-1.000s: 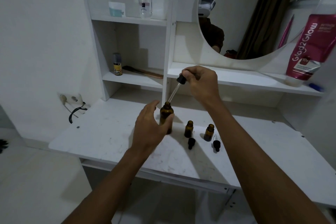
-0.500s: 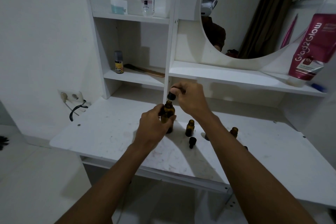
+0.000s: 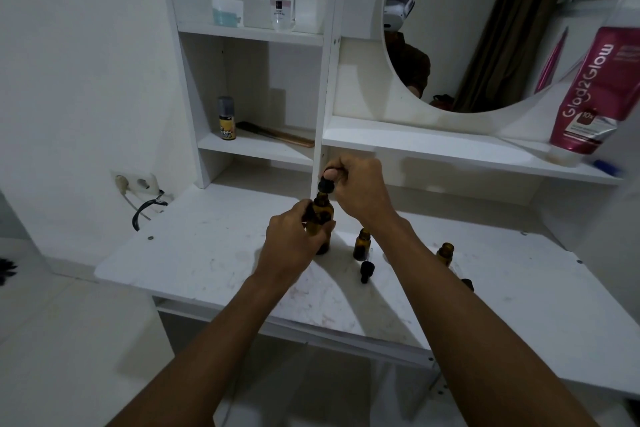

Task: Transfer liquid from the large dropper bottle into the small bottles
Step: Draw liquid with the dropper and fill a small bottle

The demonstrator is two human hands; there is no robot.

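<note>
The left hand (image 3: 294, 236) grips the large amber glass bottle (image 3: 320, 222); the right hand (image 3: 356, 187) pinches its black dropper cap (image 3: 326, 185) at the neck. Both small amber bottles (image 3: 362, 244) stand open, seemingly awaiting liquid.

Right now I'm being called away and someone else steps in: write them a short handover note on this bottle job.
Left hand: wrapped round the big bottle, which stands on the desk.
Right hand: pinching the dropper cap at the big bottle's neck; the pipette is down inside.
Small bottles: one open just right of the big bottle, its cap lying in front. The second is open too, beyond the right forearm; a dark cap shows at the arm's edge.
Done: small bottles uncapped. Their fill level cannot be told.
Left: draw liquid, drip into each small bottle, recap all.
</note>
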